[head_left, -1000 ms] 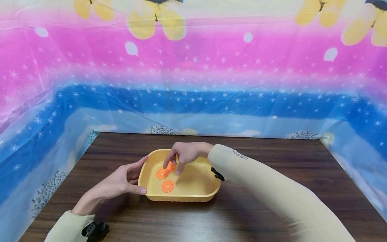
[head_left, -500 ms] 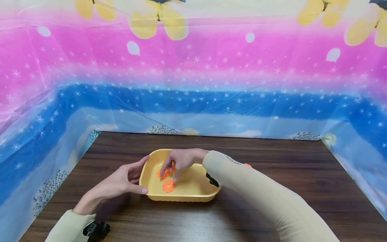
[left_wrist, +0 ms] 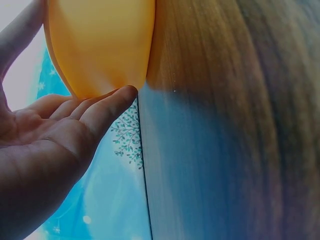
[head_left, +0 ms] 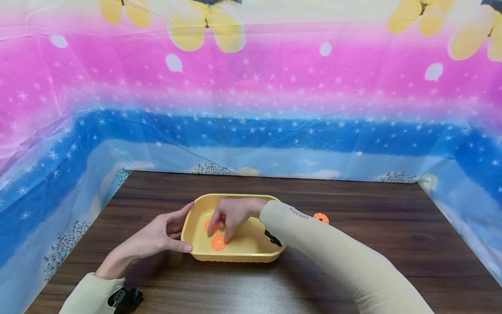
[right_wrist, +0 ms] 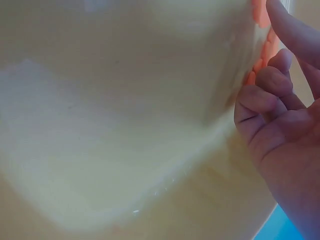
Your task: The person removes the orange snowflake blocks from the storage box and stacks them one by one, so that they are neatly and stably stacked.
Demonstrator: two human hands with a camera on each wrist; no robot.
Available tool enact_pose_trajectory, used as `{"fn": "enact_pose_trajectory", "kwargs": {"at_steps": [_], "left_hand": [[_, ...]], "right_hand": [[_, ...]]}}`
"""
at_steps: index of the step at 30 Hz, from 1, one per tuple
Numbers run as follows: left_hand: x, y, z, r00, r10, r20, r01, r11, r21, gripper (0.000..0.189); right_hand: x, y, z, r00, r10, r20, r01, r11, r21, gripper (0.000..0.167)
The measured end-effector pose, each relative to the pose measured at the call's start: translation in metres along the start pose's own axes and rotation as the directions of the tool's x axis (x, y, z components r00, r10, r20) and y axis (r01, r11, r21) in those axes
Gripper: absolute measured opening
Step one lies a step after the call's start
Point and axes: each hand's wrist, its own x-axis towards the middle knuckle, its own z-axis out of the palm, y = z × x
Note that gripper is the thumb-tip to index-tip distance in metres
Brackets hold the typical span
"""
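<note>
A yellow plastic basin stands on the table with several flat orange notched discs in it. My left hand holds its left end, thumb at the near rim and fingers farther back; the left wrist view has the fingers against the basin's wall. My right hand reaches down inside. Its thumb touches the edge of the nearest disc, and the index fingertip is just beyond that disc. Another disc is partly hidden behind the index finger. In the right wrist view the other fingers are curled.
One orange disc lies on the dark wooden table to the basin's right, partly behind the right forearm. A patterned pink and blue cloth hangs around the table's back and sides.
My right hand has lowered and come nearer, from the back discs to the near disc. The disc on the table has come into view from behind the forearm. The left hand keeps its hold.
</note>
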Motion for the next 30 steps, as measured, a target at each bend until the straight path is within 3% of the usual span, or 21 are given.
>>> {"fn": "enact_pose_trajectory", "kwargs": {"at_steps": [15,30], "left_hand": [[0.0005,-0.0003,0.0001,1.0,0.005,-0.006,-0.005,1.0,0.009,0.108],[0.0019,-0.0029,-0.0002,1.0,0.025,-0.001,-0.025,1.0,-0.001,0.109]], "right_hand": [[0.0022,0.0004,0.0062,0.999,-0.022,-0.023,0.02,0.997,-0.076,0.03],[0.0024,-0.0046,0.008,0.995,-0.003,-0.096,0.0,1.0,-0.027,0.033]]}}
